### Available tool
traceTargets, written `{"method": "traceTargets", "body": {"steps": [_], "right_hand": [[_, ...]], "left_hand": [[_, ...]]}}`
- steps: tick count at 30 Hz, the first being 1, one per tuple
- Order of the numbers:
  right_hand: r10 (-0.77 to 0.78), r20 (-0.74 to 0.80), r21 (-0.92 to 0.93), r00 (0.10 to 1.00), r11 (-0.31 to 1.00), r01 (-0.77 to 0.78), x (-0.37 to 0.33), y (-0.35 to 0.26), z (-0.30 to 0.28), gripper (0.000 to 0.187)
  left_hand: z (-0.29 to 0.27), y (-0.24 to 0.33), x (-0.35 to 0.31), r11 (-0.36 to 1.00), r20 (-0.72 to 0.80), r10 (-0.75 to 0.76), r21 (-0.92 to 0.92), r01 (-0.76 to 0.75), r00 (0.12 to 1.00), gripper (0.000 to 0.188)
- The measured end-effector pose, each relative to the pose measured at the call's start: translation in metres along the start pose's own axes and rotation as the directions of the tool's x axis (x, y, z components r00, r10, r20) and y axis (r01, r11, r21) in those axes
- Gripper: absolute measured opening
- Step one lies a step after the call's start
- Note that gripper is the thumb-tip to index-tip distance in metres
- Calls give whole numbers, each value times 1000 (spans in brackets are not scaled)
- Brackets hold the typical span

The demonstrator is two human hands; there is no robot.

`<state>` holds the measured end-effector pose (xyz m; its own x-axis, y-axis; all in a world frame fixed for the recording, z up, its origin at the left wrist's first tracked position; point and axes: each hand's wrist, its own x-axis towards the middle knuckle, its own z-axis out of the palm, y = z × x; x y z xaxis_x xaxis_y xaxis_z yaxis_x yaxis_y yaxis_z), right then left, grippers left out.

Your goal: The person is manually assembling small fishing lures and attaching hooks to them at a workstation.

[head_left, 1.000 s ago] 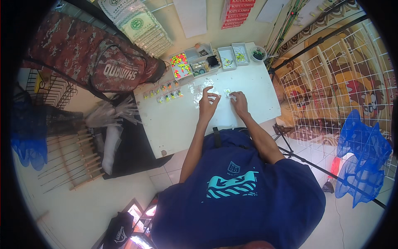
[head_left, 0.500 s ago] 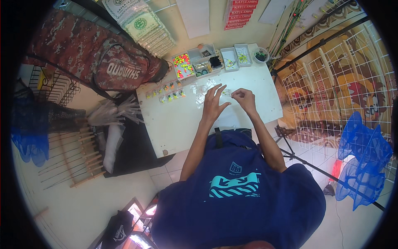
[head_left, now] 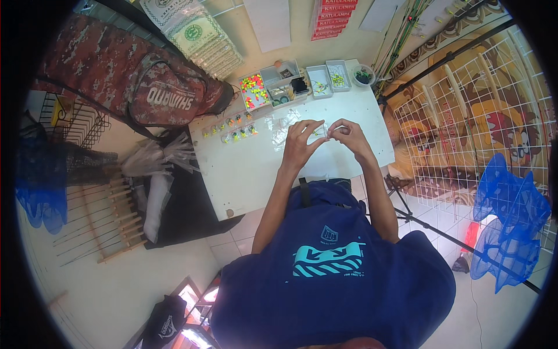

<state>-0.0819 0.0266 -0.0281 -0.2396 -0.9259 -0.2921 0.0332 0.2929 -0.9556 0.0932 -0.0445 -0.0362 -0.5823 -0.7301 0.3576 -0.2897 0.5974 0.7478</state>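
Above the white table, both my hands are at a small clear plastic packet (head_left: 317, 132) with a bit of yellow-green in it. My left hand (head_left: 298, 145) curls round the packet, its fingers at the top edge and its thumb lower down. On the packet's right side, the thumb and fingertips of my right hand (head_left: 352, 139) are pinched together. What the yellow-green piece is, I cannot make out. To the left lie two rows of small packets with colourful pieces (head_left: 238, 135). Loose clear packets (head_left: 279, 131) lie beside my left hand.
Along the table's (head_left: 244, 174) back edge stand a tray of bright small beads or floats (head_left: 254, 91), a divided box (head_left: 285, 84), two white trays (head_left: 319, 82) and a round tub (head_left: 363, 75). A camouflage bag (head_left: 168, 96) leans at left; a wire grid (head_left: 465, 116) stands at right.
My left hand's fingers have bent in and its thumb has come closer to my right hand. The right fingertips have shifted slightly down, staying pinched. The view has moved slightly.
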Motion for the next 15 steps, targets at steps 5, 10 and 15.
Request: {"method": "traceTargets", "body": {"steps": [5, 10, 15], "right_hand": [[-43, -51, -41, 998, 998, 41, -8, -19, 5, 12], [-278, -136, -323, 951, 920, 222, -19, -27, 8, 19], [-286, -141, -404, 948, 891, 208, -26, -35, 13, 25]], "left_hand": [[2, 3, 1, 987, -54, -96, -134, 88, 994, 45], [1, 7, 3, 973, -93, -134, -203, 113, 987, 45], [3, 8, 5, 971, -115, -119, -223, 91, 986, 44]]}}
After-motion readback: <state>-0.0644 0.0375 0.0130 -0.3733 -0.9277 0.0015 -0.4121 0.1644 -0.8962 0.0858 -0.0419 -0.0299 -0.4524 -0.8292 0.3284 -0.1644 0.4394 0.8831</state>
